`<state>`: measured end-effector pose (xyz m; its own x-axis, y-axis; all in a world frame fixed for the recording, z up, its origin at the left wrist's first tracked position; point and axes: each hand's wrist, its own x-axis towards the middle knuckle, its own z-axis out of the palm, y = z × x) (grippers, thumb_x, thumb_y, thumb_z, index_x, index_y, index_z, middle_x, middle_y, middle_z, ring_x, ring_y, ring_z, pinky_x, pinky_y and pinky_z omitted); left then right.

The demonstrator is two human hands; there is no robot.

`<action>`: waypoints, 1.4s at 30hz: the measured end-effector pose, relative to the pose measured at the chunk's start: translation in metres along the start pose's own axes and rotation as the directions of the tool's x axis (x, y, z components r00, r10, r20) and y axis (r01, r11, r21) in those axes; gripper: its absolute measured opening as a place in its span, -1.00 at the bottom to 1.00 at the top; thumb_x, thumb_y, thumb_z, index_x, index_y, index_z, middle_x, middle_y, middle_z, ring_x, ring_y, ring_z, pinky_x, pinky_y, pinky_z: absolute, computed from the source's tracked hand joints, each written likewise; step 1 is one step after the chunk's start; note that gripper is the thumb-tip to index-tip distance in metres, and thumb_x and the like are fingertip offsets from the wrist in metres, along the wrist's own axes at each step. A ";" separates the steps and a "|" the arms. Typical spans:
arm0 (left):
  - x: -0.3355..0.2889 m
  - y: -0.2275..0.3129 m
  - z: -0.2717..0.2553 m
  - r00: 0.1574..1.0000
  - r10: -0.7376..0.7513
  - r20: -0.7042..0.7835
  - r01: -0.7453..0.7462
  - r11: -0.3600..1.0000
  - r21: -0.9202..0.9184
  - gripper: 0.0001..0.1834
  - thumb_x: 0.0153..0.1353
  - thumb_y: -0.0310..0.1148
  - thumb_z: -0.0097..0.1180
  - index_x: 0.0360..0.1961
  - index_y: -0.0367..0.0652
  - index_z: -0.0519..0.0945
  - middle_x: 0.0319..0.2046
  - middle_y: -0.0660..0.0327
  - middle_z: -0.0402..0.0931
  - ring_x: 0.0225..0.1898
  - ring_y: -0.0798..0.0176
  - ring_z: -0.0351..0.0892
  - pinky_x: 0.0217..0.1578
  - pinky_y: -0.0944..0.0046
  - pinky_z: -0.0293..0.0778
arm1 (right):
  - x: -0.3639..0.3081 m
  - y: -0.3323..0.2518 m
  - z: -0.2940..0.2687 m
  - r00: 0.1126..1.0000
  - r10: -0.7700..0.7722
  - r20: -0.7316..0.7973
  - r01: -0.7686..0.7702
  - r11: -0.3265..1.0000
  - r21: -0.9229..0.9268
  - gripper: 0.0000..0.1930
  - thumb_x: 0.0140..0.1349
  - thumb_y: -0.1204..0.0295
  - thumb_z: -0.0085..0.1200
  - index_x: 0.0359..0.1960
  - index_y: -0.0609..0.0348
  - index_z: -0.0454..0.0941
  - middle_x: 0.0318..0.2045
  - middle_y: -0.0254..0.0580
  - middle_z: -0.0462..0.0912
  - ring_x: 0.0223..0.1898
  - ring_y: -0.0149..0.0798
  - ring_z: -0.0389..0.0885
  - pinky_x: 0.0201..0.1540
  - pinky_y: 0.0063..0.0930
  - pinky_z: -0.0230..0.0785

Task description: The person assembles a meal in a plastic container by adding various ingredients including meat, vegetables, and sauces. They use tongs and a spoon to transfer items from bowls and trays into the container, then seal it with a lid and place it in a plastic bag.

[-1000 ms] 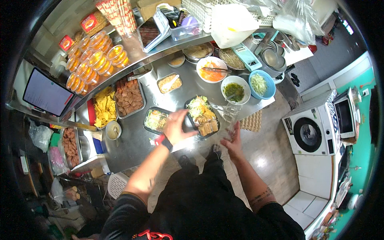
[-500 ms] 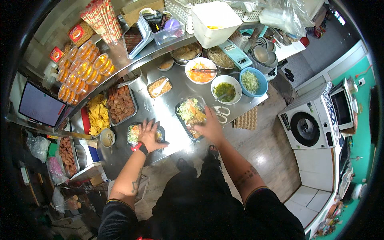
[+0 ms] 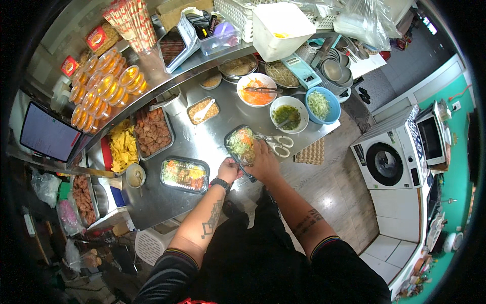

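Observation:
A black food tray [image 3: 239, 141] with shredded green and orange vegetables and brown food stands near the counter's front edge. On its right side my right hand [image 3: 265, 164] lies over the top, fingers stretched out. At the tray's near-left corner, my left hand [image 3: 230, 171] has its fingers curled in on the rim. A clear lid seems to cover the tray, but glare and my hands hide its edges. Further left rests a second black food tray [image 3: 185, 174], with shredded vegetables, yellow pieces and brown food under a shiny clear cover. White-handled scissors [image 3: 279, 145] lie just right of my right hand.
Behind stand bowls of orange shreds [image 3: 256, 90], green sauce [image 3: 289, 116] and pale green shreds [image 3: 319, 105]. Left are a tray of brown meat [image 3: 152, 130], yellow chips [image 3: 123, 147] and a small sauce bowl [image 3: 134, 176]. A shelf [image 3: 192, 66] overhangs the back.
My left hand has left the left tray and moved right to the other tray's near corner. The clear lid in my right hand has come down onto that tray.

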<state>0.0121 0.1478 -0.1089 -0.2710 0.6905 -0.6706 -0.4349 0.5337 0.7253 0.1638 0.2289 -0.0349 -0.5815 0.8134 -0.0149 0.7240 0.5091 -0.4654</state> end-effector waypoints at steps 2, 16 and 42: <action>-0.003 -0.006 0.002 0.999 -0.021 -0.027 0.020 0.999 -0.050 -0.93 0.43 -0.56 -0.04 -0.15 -0.15 0.37 -0.36 0.15 0.52 -0.43 0.23 0.64 -0.35 0.16 0.75 | -0.002 0.001 0.000 1.000 -0.007 0.023 0.009 0.999 -0.051 0.11 -0.08 0.02 0.41 0.48 0.15 0.09 0.38 0.19 0.26 0.38 0.26 0.29 0.35 0.11 0.24; 0.001 0.030 -0.039 0.723 0.687 -0.069 -0.363 0.463 0.808 -0.42 0.21 -0.48 0.06 0.32 -0.18 0.46 0.01 -0.19 0.61 0.03 -0.22 0.62 0.09 0.00 0.54 | -0.005 0.014 -0.015 0.985 -0.121 0.120 0.134 0.986 -0.103 0.06 -0.12 0.06 0.37 0.48 -0.05 0.12 0.35 -0.05 0.27 0.38 0.10 0.25 0.33 0.23 0.15; 0.041 -0.006 -0.066 0.870 0.491 -0.052 -0.301 0.612 0.732 -0.75 0.01 -0.34 0.27 -0.23 -0.07 0.72 -0.30 0.12 0.73 -0.27 0.10 0.72 -0.21 0.10 0.60 | 0.008 0.048 -0.004 0.915 -0.402 0.034 0.395 0.909 0.134 0.00 -0.17 0.08 0.42 0.42 -0.04 0.29 0.36 0.09 0.33 0.34 0.23 0.33 0.30 0.28 0.16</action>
<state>-0.0526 0.1405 -0.1508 -0.4942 0.8369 -0.2353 0.4440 0.4757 0.7594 0.1953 0.2604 -0.0538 -0.8360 0.5296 0.1435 0.3789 0.7464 -0.5471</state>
